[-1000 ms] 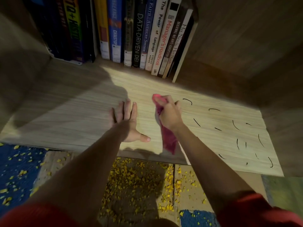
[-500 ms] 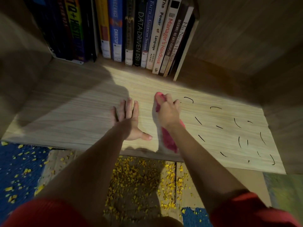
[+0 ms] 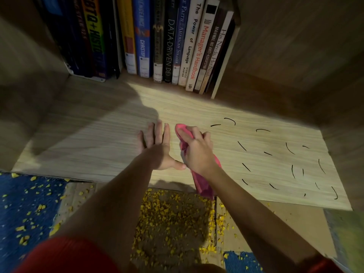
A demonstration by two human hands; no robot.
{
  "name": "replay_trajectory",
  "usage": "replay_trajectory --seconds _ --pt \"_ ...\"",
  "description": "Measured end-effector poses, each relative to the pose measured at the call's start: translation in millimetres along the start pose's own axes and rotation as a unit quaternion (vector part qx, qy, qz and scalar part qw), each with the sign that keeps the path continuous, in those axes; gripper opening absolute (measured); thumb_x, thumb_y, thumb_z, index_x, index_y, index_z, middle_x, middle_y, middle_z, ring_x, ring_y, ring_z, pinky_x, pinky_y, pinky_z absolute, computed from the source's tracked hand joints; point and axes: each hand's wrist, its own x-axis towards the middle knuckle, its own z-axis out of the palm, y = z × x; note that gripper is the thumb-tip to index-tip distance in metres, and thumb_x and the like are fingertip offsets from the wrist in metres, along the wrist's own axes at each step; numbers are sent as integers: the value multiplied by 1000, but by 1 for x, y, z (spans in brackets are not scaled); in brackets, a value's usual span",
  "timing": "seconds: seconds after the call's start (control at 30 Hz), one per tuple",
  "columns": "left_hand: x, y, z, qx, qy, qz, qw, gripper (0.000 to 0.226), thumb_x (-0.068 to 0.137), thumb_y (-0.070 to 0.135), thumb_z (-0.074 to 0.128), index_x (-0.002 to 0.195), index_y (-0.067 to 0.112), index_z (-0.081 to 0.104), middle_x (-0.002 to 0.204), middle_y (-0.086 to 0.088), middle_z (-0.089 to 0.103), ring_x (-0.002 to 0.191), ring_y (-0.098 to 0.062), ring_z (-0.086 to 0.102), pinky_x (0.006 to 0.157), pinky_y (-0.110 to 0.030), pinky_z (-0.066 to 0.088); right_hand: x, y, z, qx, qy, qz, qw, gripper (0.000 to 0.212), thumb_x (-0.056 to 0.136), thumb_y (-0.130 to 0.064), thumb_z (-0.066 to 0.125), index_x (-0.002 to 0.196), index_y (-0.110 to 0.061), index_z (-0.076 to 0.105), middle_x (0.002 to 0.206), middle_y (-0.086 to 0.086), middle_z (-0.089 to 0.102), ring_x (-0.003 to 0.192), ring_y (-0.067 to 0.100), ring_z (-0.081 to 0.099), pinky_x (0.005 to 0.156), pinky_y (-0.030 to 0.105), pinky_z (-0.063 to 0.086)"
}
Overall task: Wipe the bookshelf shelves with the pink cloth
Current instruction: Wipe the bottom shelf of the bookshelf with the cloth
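The left hand (image 3: 157, 150) lies flat with fingers straight on the wooden shelf (image 3: 88, 142) at centre frame, while just beside it the right hand (image 3: 197, 152) curls tight round the pink cloth (image 3: 204, 184), pressing it to the shelf left of the black pen marks (image 3: 266, 153), its tail trailing over the front edge.

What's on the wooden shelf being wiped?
A row of upright books at the back, black curved marks on the right part, the left hand lying flat, the right hand gripping the pink cloth. The shelf under hands and cloth is hidden.
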Motion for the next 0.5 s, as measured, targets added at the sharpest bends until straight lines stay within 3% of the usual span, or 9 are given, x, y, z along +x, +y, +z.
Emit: replay_trajectory --seconds 0.17,0.27,0.5 --pt "-2 -15 -5 -56 57 41 996 125 70 53 73 148 17 -18 154 -2 -27 140 -22 -27 110 -46 -19 -6 2 2 7 7 47 999 61 89 -15 52 144 -35 33 141 -3 31 109 29 29 86 36 32" --pt "-11 -54 -18 0 120 19 993 126 65 62 71 150 20 -11 157 0 -16 143 -21 -19 111 -48 -16 4 0 2 16 3 78 997 59 91 -17 51 144 -33 33 140 -2 30 108 29 29 90 37 33" --pt "-10 -76 -20 50 51 1 997 128 66 76 58 145 21 -27 149 1 -37 138 -24 -32 108 -52 -19 74 -10 -9 73 -4 156 985 47 93 -12 46 138 -23 41 132 4 35 110 30 30 98 38 31"
